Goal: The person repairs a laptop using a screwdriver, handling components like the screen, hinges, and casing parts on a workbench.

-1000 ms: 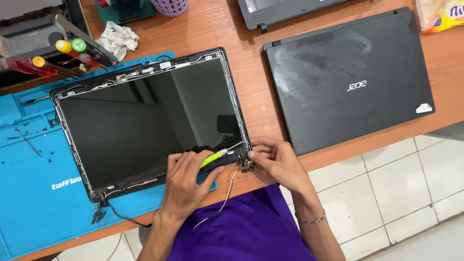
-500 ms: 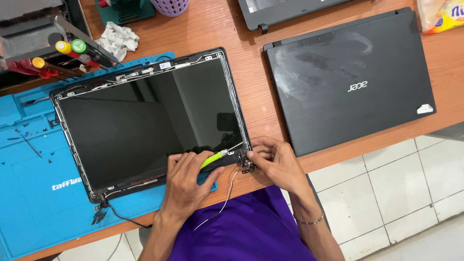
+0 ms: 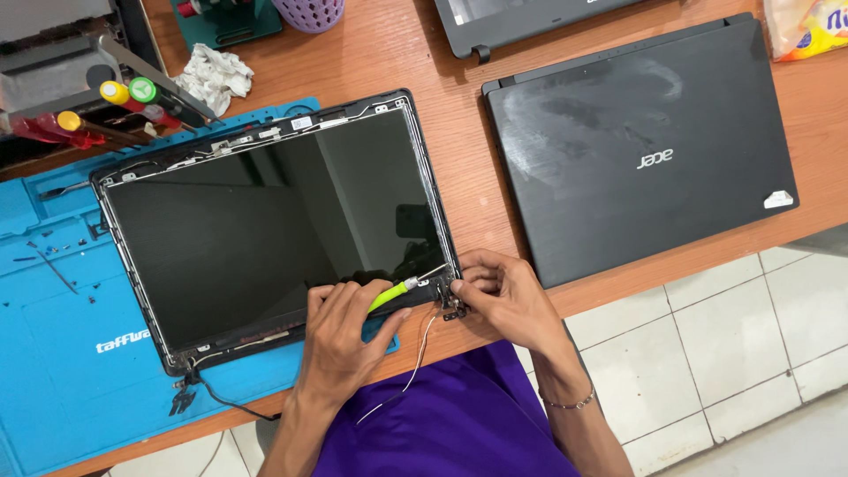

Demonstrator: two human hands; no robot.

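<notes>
Screwdriver (image 3: pixel 389 297): handle mostly buried in my left hand (image 3: pixel 340 340), only green neck and metal shaft show; tip contact at hinge (image 3: pixel 450 305) too small to tell. My right hand (image 3: pixel 499 296) fingers cover hinge corner of screen panel (image 3: pixel 265 230). Screws on blue mat (image 3: pixel 53 353) too small to count; mat cut by left edge. Far grey laptop (image 3: pixel 521 18), purple basket (image 3: pixel 309 11), snack bag (image 3: pixel 808 26) cut off at top edge. Both forearms run out bottom edge.

The person wears purple clothing (image 3: pixel 459 424); both forearms are bare, and a thin beaded bracelet (image 3: pixel 570 404) circles the right wrist.
</notes>
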